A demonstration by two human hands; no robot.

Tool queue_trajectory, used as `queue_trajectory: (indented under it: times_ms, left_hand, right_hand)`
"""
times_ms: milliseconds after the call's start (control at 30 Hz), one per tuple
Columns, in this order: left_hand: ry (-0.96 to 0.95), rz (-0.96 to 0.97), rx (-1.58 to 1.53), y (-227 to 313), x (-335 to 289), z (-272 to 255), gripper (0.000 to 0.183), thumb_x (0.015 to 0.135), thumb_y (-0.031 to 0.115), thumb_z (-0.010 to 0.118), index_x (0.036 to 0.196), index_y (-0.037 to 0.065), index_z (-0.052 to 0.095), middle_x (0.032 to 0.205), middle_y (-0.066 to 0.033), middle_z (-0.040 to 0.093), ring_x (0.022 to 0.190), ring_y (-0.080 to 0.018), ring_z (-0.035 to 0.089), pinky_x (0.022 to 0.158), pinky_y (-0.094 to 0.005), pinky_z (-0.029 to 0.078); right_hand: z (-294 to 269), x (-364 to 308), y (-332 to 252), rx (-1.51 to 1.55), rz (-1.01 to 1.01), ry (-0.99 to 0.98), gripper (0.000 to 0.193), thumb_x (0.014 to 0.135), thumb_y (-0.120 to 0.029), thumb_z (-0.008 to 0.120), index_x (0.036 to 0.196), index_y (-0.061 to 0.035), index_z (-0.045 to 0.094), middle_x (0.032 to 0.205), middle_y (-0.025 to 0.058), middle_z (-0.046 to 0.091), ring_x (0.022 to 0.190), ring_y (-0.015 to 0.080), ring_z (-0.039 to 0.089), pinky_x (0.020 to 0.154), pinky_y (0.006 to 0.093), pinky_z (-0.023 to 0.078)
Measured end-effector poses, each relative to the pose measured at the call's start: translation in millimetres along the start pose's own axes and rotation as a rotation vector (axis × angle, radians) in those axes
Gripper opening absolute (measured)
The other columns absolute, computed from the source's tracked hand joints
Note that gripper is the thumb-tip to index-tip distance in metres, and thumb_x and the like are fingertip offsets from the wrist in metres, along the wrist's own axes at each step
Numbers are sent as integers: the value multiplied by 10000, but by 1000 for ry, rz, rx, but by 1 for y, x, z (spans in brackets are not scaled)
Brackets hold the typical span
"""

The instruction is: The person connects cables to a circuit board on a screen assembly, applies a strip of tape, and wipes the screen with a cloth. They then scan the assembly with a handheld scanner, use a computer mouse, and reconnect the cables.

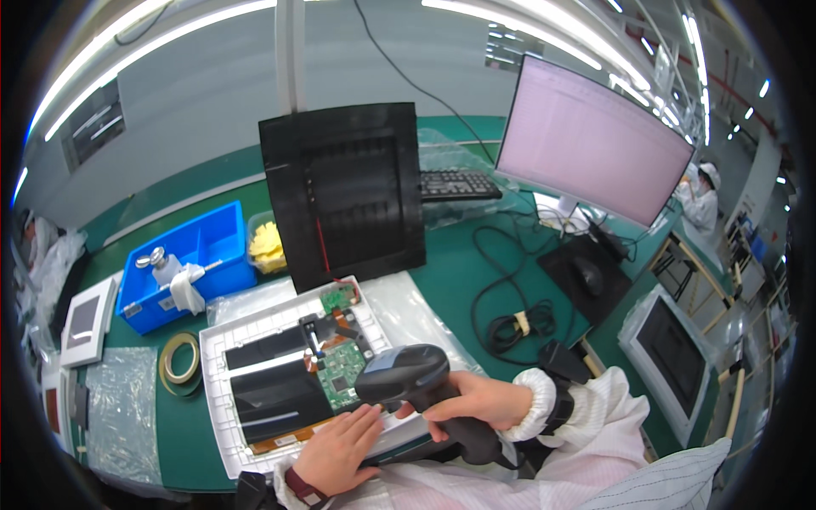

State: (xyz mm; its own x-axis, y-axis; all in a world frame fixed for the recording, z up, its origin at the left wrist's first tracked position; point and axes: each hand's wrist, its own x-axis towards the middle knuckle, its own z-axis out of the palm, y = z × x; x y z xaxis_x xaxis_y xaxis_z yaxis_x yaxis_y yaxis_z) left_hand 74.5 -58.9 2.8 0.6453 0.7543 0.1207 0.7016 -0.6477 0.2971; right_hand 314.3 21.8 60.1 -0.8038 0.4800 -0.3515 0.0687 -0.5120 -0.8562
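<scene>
My right hand is closed round the grip of a black barcode scanner, whose head is over the near right part of an open display unit. That unit has a white plastic frame, with black panels and a green circuit board showing inside. My left hand lies on the unit's near edge, fingers stretched out and holding nothing. Behind the unit a black back cover stands upright, and a red wire runs from it down toward a small green board. The scanner hides part of the frame.
At the left are a blue divided bin with a pump bottle, a tape roll and a clear plastic bag. A monitor, keyboard, mouse and coiled black cable occupy the right. Another framed unit sits far right.
</scene>
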Motion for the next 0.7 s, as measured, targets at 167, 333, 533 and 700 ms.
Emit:
queue_trajectory:
  times_ms: [167,333,533,700]
  left_hand:
    - [31,3,-46,-3,0,3,664,679,264,726,1216,-26,463,1287,-173,460,1200,-328,440,1008,-420,360]
    - [44,6,-88,-5,0,4,664,658,248,741,1204,-19,472,1234,-161,490,1161,-327,461,993,-420,371]
    - [34,9,-36,-7,-2,7,669,692,313,721,1216,-23,475,1286,-170,470,1187,-323,451,999,-410,369]
    - [42,19,-29,-8,-3,8,673,700,306,714,1230,-24,462,1321,-180,442,1240,-318,415,1015,-424,353]
  right_hand:
    - [4,-2,-3,-13,48,-5,358,857,-94,579,1170,65,504,859,84,578,706,133,559,669,265,476]
    - [5,-2,-2,35,72,-21,394,848,-147,620,1156,76,513,791,71,565,682,126,546,652,255,441]
    - [4,3,7,6,65,-50,379,843,-118,618,1159,47,489,920,79,586,656,106,527,616,251,446]
    - [12,6,7,33,8,22,355,841,-117,625,1136,39,502,906,78,583,663,96,520,633,243,441]
